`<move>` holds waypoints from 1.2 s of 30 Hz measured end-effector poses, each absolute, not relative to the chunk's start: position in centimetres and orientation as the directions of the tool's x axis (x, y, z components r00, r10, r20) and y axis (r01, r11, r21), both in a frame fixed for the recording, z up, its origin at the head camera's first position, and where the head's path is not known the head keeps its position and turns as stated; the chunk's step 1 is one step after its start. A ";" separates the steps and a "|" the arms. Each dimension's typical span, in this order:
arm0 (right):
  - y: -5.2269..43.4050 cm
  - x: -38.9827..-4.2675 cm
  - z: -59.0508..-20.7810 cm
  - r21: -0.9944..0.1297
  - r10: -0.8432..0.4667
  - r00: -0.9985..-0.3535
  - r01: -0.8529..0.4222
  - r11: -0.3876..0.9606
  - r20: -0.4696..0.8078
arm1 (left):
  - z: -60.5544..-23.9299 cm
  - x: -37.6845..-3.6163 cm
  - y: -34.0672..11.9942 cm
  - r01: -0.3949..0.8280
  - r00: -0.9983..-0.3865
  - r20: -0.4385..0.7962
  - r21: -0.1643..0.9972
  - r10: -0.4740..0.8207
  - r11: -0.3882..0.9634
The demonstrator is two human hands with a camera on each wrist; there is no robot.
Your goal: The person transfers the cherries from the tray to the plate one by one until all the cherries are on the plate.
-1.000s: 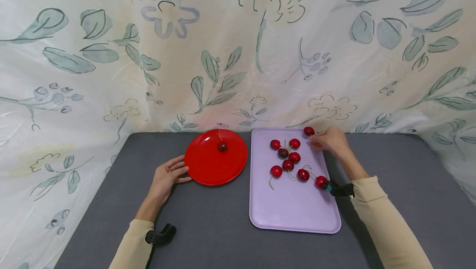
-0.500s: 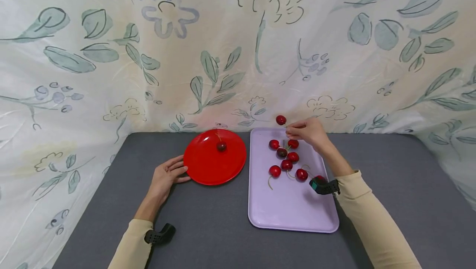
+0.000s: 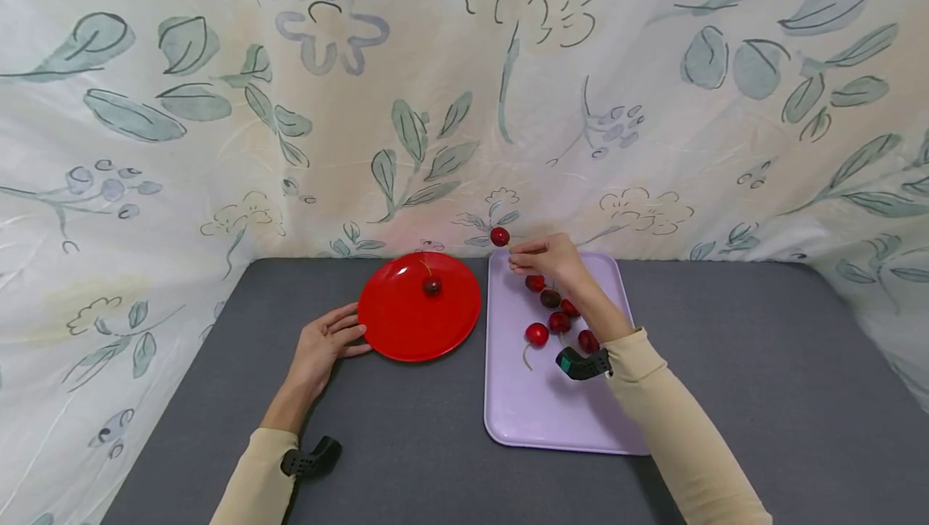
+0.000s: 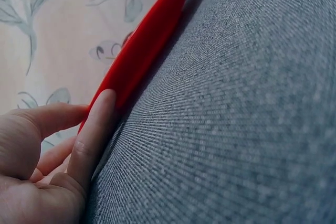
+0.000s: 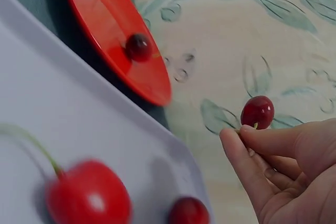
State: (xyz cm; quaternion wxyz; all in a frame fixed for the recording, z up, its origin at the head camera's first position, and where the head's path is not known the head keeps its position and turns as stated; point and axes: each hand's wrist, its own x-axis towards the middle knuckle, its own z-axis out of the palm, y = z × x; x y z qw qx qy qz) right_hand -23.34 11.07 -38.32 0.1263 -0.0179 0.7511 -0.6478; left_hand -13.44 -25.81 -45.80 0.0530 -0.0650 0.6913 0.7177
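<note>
My right hand (image 3: 547, 257) pinches a cherry (image 3: 499, 236) by its stem, above the far edge of the lilac tray (image 3: 530, 420). In the right wrist view the held cherry (image 5: 258, 112) sits just past the thumb and fingertip. A darker cherry (image 3: 432, 285) lies alone on the red plate (image 3: 414, 331), its stem pointing away. At the plate's left rim, my left hand (image 3: 327, 345) touches the edge with extended fingers; in the left wrist view the fingertips (image 4: 106, 98) rest against the rim. Several cherries (image 3: 537, 335) lie on the tray, some partly hidden by my right arm.
A dark grey cloth (image 3: 406, 444) covers the table under plate and tray. The tray stands right of the plate, with a narrow gap between them. Behind the table's far edge hangs a white sheet (image 3: 327, 146) with painted leaves and flowers.
My right hand has carried the held cherry leftward and up, from the tray's far right corner to above its far left corner. The left hand and the plate have stayed in place.
</note>
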 end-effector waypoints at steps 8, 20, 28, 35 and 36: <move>7.1 -22.6 -39.4 -0.984 -0.225 -0.961 0.141 0.105 -0.161 | -45.7 -13.5 -25.8 -0.172 -0.985 -0.172 0.984 -0.014 -0.037; 2.0 -21.8 -41.1 -0.972 -0.128 -0.986 0.073 0.224 -0.103 | -45.8 -13.5 -25.9 -0.167 -0.986 -0.168 0.985 -0.011 -0.043; 0.2 -21.5 -41.8 -0.965 -0.040 -0.993 0.097 0.242 -0.110 | -45.8 -13.4 -25.9 -0.154 -0.988 -0.154 0.987 -0.003 -0.043; -0.4 -21.5 -42.1 -0.975 -0.019 -0.989 0.144 0.168 -0.149 | -45.7 -13.4 -25.9 -0.153 -0.988 -0.154 0.987 -0.004 -0.045; -0.5 -21.5 -42.1 -0.976 -0.022 -0.989 0.143 0.161 -0.148 | -45.7 -13.4 -25.9 -0.155 -0.988 -0.155 0.987 -0.005 -0.045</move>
